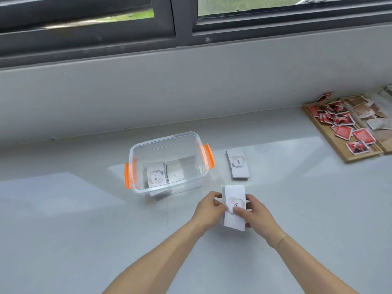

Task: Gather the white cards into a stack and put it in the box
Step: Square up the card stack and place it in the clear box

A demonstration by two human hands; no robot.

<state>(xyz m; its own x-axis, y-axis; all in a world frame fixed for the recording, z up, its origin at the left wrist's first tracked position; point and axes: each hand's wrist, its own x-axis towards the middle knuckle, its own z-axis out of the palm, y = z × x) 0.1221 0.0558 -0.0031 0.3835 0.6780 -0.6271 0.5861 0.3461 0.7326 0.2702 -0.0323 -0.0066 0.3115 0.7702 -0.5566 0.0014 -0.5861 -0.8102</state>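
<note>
A stack of white cards [233, 193] printed with "love" is held just above the pale counter, in front of the box. My left hand [209, 209] pinches its left edge; my right hand [255, 213] grips its right side with the thumb on top. The clear plastic box [148, 145] with orange latches stands to the upper left of my hands and holds a white card stack [156, 174] on its floor. A second loose stack of white cards [238, 164] lies on the counter to the right of the box.
A wooden tray [337, 149] with several red cards and brownish cards sits at the far right. A grey sill and dark window frame run along the back. Sunlit patches fall on the counter.
</note>
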